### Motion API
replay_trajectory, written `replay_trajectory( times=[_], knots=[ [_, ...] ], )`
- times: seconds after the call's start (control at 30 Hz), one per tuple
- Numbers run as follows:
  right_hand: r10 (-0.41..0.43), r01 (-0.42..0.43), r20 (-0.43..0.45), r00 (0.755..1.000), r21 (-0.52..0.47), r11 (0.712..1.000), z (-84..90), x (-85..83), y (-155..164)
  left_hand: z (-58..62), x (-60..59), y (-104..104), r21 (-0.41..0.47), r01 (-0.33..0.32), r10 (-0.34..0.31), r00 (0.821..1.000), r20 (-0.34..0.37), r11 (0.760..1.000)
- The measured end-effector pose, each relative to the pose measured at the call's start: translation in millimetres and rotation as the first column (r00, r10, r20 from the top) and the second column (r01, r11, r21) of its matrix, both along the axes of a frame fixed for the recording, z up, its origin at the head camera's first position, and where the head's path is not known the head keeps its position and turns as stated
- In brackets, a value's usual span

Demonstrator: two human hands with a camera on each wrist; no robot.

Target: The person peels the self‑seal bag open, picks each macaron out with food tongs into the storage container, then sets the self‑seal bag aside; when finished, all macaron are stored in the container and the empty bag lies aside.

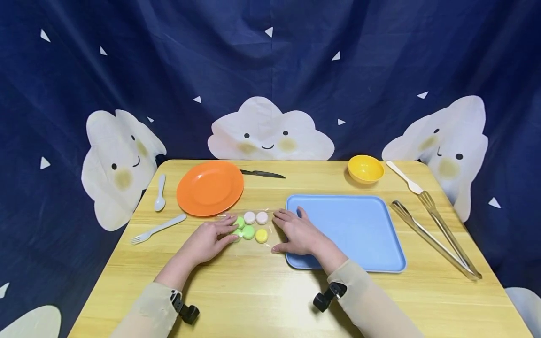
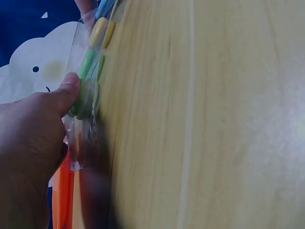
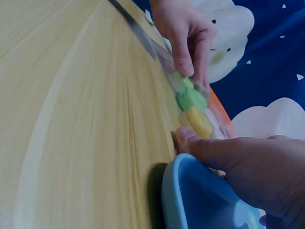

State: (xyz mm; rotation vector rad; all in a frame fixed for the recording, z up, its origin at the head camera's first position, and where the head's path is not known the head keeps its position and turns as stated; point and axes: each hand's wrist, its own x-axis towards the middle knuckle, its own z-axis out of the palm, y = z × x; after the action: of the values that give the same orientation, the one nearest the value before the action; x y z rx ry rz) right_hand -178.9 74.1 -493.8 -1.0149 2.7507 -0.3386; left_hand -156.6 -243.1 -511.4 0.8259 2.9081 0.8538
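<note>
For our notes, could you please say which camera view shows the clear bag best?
The head view: it shows the clear bag from above, its green, pale pink and yellow macarons visible. The left wrist view shows it nearly edge-on, partly behind the left hand; the right wrist view, slanted, partly behind the right hand.

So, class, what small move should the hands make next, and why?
The right hand should probably close on the clear bag: its thumb and fingers look spread at one end, the left hand is at the other, and macarons lie inside between them.
</note>
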Motion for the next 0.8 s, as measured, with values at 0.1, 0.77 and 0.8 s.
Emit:
replay_trajectory(
  times=[0.1,0.77,0.8],
  knots=[
    [0.010,-0.010,0.003,1.000,0.011,1.000,0.7,0.0,0,-0.3,0.5,1,0.007,0.037,-0.036,0.997,-0.075,0.999],
    [0.021,-0.022,-0.017,1.000,-0.024,0.999,-0.5,-1.2,5,-10.0,-1.8,7,0.232,-0.053,0.097,0.978,-0.183,0.971],
    [0.023,-0.023,-0.014,1.000,-0.037,0.999,0.2,-1.7,6,-11.7,-1.9,7,0.257,-0.054,0.104,0.977,-0.188,0.965]
  ],
)
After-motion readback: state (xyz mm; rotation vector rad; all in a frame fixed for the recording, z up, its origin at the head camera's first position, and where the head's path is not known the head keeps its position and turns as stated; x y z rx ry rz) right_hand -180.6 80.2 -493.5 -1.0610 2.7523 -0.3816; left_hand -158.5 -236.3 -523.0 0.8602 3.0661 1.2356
